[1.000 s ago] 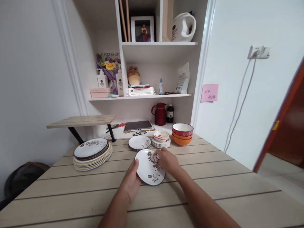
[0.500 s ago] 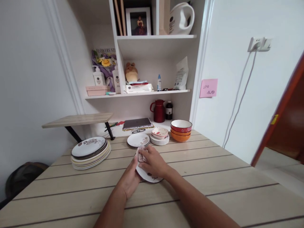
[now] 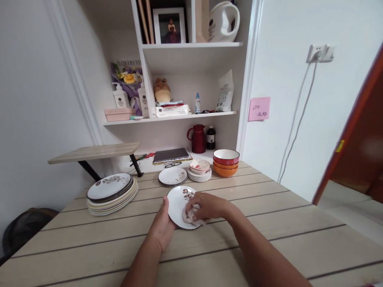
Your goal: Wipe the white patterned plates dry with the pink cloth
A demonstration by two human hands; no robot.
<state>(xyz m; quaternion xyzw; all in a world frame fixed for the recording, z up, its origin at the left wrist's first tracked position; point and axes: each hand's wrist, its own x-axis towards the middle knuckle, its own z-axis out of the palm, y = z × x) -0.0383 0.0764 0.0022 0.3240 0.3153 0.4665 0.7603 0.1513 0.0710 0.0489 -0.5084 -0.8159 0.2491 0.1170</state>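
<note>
A white plate (image 3: 177, 203) with a dark rim and brown flower print is tilted up over the table. My left hand (image 3: 163, 227) grips its left edge, thumb at the rim and the other fingers hidden beneath. My right hand (image 3: 208, 206) is closed on a crumpled pale cloth (image 3: 191, 216), which presses against the lower right of the plate's face. Just behind lies a similar flowered plate (image 3: 171, 175). Beside that, small white plates (image 3: 200, 177) are stacked with a patterned pinkish dish (image 3: 199, 165) on top.
A tall stack of plates (image 3: 112, 193) stands at the left, near a small raised wooden shelf (image 3: 95, 152). Stacked bowls (image 3: 226, 167) stand at the back right. Behind are glasses (image 3: 172, 164), a laptop (image 3: 170, 154) and a red jug (image 3: 198, 139).
My right hand has moved the cloth from the plate's upper left to its lower right. The plate's flower print now shows at the upper right instead of the bottom.
</note>
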